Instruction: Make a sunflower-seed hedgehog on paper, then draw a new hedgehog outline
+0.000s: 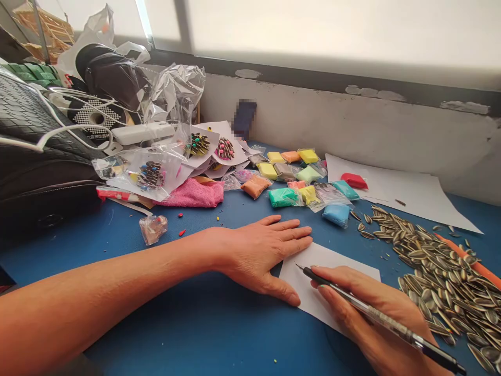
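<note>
A small white sheet of paper (329, 261) lies on the blue tabletop (188, 329). My left hand (262, 250) is flat with fingers stretched out, its fingertips and thumb resting on the paper's left edge. My right hand (376, 308) grips a pen (364, 308) with a clear barrel and black ends. The pen's tip is over the upper left part of the sheet; whether it touches the paper I cannot tell. I see no marks on the visible part of the sheet. To the right of my right hand lies a heap of striped sunflower seeds (442, 277).
Bagged blocks of coloured clay, among them a blue one (336, 214), lie beyond my hands. Larger white paper (403, 193) sits by the wall. An orange stick (469, 261) crosses the seeds. At left are a pink cloth (195, 192), seed figures (225, 149) and a black bag (43, 172).
</note>
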Available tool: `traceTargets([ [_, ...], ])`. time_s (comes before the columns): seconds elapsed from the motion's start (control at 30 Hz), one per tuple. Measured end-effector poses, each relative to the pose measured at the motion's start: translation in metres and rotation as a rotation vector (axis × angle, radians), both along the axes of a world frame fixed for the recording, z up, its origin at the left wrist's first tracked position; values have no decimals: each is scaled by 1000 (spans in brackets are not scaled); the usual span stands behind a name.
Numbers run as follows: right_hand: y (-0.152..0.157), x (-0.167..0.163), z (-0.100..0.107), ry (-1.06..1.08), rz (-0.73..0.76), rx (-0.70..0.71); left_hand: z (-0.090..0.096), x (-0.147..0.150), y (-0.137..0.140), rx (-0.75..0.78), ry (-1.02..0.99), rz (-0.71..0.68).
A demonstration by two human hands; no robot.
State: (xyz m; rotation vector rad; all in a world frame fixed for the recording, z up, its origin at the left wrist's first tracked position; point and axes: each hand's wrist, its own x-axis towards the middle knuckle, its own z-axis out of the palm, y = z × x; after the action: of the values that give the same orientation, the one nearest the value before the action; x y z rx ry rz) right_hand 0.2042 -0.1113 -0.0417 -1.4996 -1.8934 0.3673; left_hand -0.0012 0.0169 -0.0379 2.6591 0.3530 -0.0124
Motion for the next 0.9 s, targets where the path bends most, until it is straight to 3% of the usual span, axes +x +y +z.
traceTargets([
  [0.9,1,-2,0,28,10,32,2,0,-1,1,12,-2],
])
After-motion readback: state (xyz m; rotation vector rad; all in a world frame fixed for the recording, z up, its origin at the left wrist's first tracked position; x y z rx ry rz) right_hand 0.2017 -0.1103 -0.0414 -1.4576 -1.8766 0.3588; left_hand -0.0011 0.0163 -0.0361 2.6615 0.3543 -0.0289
